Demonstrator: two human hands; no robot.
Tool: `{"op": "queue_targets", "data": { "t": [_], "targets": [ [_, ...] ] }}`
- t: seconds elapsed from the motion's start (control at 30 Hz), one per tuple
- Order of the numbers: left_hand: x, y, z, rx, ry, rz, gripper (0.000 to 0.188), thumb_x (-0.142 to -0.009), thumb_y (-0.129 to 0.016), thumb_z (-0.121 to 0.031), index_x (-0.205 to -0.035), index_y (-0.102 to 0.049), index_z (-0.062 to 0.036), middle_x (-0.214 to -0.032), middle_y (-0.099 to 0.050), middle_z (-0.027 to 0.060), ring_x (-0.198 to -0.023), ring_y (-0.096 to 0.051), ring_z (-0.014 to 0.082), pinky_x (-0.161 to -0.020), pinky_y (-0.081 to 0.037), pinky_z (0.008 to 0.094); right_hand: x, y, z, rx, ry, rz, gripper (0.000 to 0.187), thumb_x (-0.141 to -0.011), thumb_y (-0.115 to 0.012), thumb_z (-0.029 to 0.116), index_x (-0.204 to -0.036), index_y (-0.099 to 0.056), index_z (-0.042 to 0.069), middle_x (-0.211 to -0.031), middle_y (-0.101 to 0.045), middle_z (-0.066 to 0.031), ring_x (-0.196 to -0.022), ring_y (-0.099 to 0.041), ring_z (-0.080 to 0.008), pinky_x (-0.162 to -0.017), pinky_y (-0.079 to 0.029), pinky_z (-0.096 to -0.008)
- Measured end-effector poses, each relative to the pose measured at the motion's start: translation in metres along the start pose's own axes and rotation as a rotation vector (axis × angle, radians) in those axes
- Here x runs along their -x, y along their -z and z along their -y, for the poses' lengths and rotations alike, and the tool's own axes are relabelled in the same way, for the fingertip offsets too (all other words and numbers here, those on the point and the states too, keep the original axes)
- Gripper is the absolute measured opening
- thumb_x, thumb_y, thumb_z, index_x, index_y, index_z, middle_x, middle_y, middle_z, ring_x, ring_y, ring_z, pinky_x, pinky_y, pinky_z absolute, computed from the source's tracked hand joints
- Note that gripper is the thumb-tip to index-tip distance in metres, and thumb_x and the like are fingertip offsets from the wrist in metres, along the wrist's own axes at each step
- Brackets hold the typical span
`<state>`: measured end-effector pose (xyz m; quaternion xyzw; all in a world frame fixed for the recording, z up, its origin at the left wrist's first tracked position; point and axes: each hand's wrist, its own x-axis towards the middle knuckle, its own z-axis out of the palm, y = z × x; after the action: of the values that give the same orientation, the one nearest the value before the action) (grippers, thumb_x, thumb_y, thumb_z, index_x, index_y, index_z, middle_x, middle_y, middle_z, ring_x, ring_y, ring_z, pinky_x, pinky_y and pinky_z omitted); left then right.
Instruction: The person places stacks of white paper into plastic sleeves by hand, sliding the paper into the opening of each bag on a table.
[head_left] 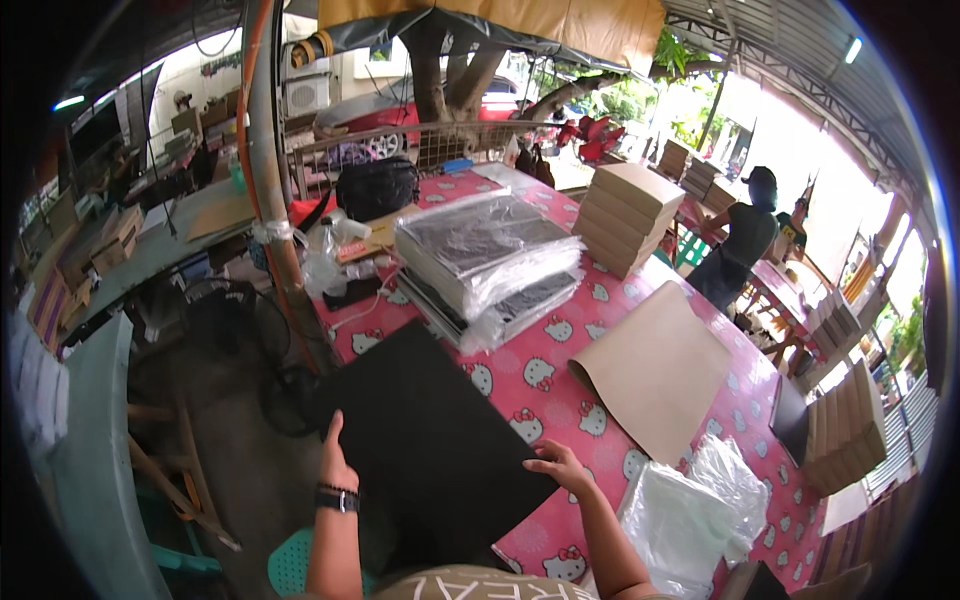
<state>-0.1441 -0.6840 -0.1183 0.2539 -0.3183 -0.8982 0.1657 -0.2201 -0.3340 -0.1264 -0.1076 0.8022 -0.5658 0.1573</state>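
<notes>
A large flat black board [425, 440] is held in front of me, tilted over the near left edge of the table. My left hand [338, 462] grips its left side, the thumb lying along the edge and the other fingers hidden behind it. My right hand [560, 468] pinches the right corner area, thumb and forefinger at the edge. A brown paper sheet [655, 365] with one curled edge lies to the right of the board. Clear plastic bags [685, 510] rest beside my right forearm. Beyond the board sits a stack of plastic-wrapped black boards [490, 250].
The table has a pink patterned cover [560, 400]. Brown boxes [630, 215] are stacked at its far side, with more boxes [845, 425] at the right. A black bag [378, 188] sits at the far left, near a metal post [268, 130]. A person [748, 240] stands beyond the table.
</notes>
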Motion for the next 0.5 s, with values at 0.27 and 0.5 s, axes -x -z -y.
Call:
{"op": "queue_targets", "data": {
  "t": [0.27, 0.5],
  "targets": [
    [0.024, 0.086, 0.060, 0.168, 0.081, -0.157, 0.055, -0.077, -0.054, -0.047, -0.114, -0.048, -0.0068, -0.116, -0.050, 0.0074, -0.104, -0.048, 0.0254, -0.091, -0.037, 0.0382, -0.094, 0.011, 0.023, 0.703, 0.077, 0.213, 0.037, -0.072, -0.062, 0.036, -0.093, -0.059, 0.005, -0.082, -0.060, -0.0062, -0.071, -0.056, -0.0166, -0.064, -0.044, -0.0293],
    [0.075, 0.029, 0.073, 0.177, 0.194, -0.253, 0.054, -0.077, -0.053, -0.050, -0.112, -0.049, -0.0087, -0.112, -0.052, 0.0063, -0.101, -0.049, 0.0251, -0.087, -0.040, 0.0400, -0.052, 0.066, 0.126, -0.156, 0.382, -0.284, 0.024, -0.081, -0.054, 0.016, -0.098, -0.056, 0.000, -0.088, -0.057, -0.0038, -0.080, -0.049, -0.0081, -0.068, -0.040, -0.0211]
  ]
}}
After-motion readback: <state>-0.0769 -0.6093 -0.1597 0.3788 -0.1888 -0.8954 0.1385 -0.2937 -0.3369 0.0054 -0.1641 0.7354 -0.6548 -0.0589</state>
